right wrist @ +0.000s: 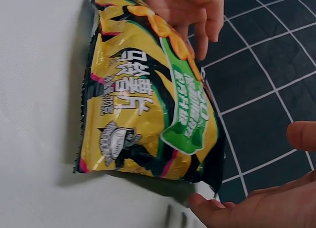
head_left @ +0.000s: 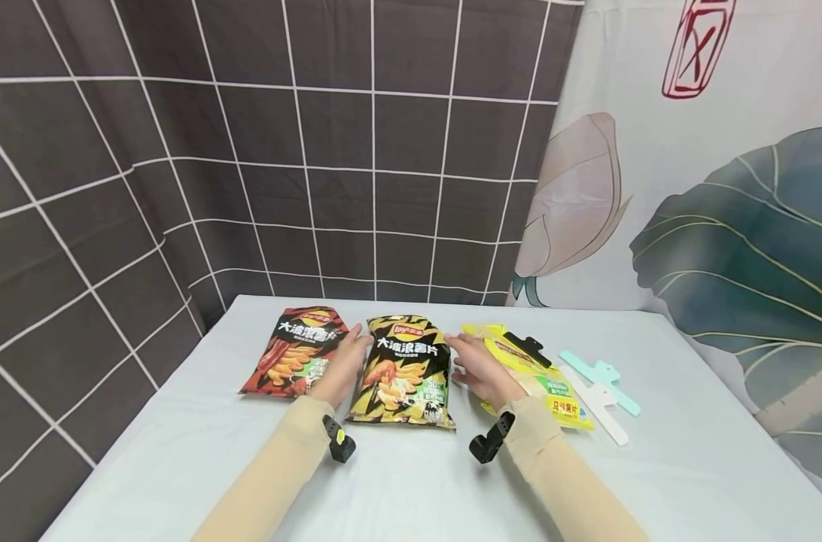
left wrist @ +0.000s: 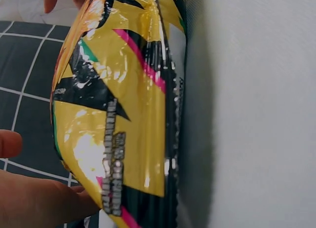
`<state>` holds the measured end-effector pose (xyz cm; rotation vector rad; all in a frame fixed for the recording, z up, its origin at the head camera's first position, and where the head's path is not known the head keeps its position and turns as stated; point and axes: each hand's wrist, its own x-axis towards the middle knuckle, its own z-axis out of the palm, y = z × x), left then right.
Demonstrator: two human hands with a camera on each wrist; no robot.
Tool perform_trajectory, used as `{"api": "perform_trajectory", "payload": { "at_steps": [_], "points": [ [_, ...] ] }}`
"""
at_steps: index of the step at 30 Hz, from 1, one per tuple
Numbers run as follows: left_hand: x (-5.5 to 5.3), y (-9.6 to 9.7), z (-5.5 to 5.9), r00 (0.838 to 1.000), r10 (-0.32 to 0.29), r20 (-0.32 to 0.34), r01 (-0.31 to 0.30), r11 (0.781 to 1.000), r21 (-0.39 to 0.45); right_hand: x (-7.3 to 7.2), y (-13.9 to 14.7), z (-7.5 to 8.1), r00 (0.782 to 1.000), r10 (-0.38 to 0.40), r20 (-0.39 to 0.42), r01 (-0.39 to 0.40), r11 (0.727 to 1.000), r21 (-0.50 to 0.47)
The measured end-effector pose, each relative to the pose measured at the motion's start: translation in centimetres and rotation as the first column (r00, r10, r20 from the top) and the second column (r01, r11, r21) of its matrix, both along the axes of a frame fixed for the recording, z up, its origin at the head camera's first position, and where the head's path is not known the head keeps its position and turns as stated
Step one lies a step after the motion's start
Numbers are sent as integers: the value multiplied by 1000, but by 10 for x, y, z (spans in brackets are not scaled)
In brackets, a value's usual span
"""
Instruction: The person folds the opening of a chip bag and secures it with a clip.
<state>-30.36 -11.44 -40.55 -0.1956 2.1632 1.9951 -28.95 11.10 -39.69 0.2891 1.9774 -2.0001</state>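
A black-and-yellow bag of potato chips (head_left: pixel 404 376) lies face up on the white table, between the two hands. Along its left side is my left hand (head_left: pixel 346 365), fingers extended, the fingertips at the bag's edge; in the left wrist view, a finger (left wrist: pixel 44 201) meets the shiny side. My right hand (head_left: pixel 482 366) reaches in at the opposite side with fingers slightly bent, and the right wrist view puts its fingers (right wrist: pixel 212 208) close by the bag's corner. Neither hand grips the bag.
Left of the middle lies a red chip bag (head_left: pixel 299 354), partly behind the left hand. A yellow chip bag (head_left: pixel 553 388) with a black clip (head_left: pixel 528 348) is at the right, beside a mint sealing clip (head_left: pixel 601 374) and a white one (head_left: pixel 595 401). Behind hangs dark grid cloth (head_left: pixel 336 196).
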Motion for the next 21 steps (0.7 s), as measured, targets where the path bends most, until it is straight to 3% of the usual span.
{"api": "perform_trajectory", "payload": {
  "at_steps": [13, 21],
  "points": [
    [-1, 3, -12, 999, -34, 21, 34, 999, 12, -1, -11, -18, 999, 14, 38, -14, 1000, -6],
    [-2, 5, -18, 999, -38, 11, 38, 999, -8, 1, -17, -23, 998, -41, 51, 40, 999, 30]
  ]
}}
